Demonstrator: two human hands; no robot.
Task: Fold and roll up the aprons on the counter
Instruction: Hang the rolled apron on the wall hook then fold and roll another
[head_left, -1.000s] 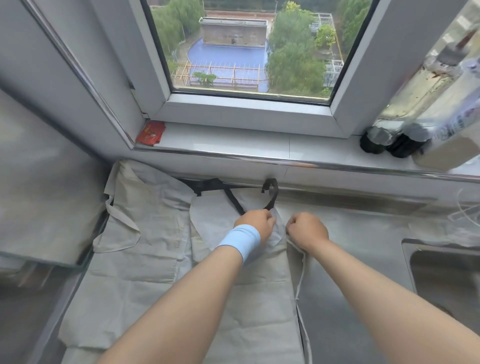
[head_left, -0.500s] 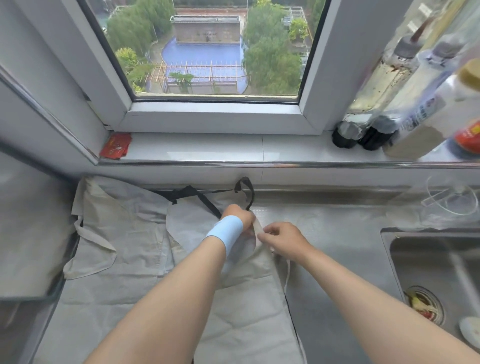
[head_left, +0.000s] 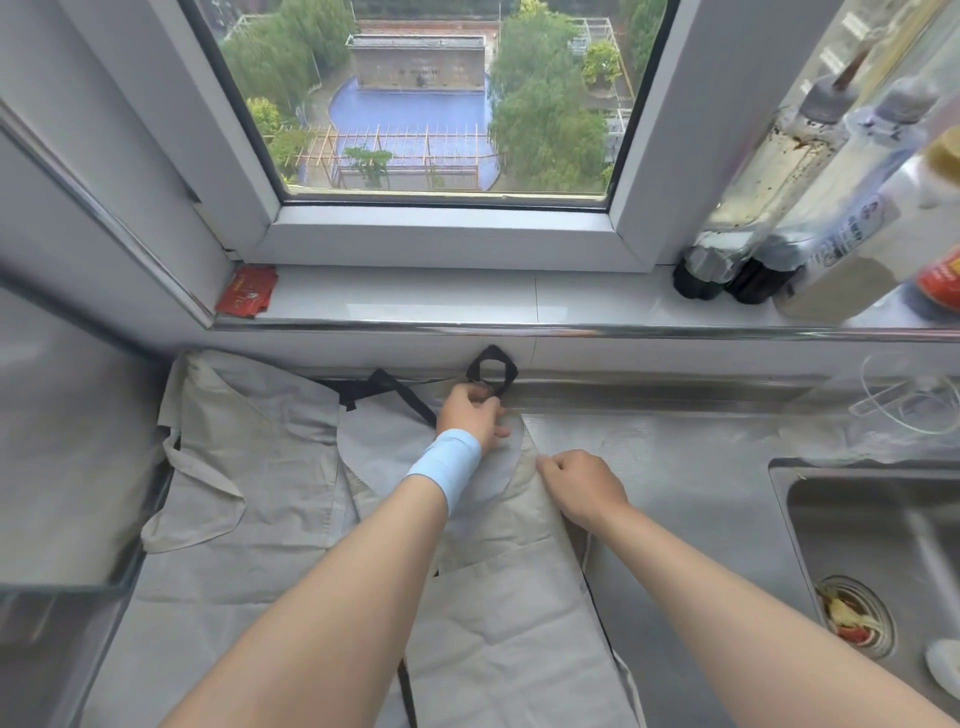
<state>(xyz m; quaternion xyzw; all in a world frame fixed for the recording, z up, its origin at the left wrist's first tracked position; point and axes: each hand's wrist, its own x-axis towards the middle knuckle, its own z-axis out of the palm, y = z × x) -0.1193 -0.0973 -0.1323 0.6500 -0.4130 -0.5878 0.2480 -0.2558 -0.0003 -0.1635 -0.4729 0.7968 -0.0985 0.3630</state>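
Two pale beige aprons lie on the steel counter. The nearer apron runs from the back wall toward me, under my forearms. Its black neck strap loops up against the wall. My left hand, with a light blue wristband, pinches the apron's top edge just below that loop. My right hand pinches the apron's right edge a little nearer to me. The second apron lies spread to the left, partly under the first.
A sink with food scraps in its drain is at the right. Several bottles stand on the windowsill at the right, a red packet at its left. A grey raised surface borders the counter on the left.
My left hand has moved up to the apron's top edge by the strap loop. My right hand has drawn back and right along the apron's edge. The view has shifted right, showing the sink.
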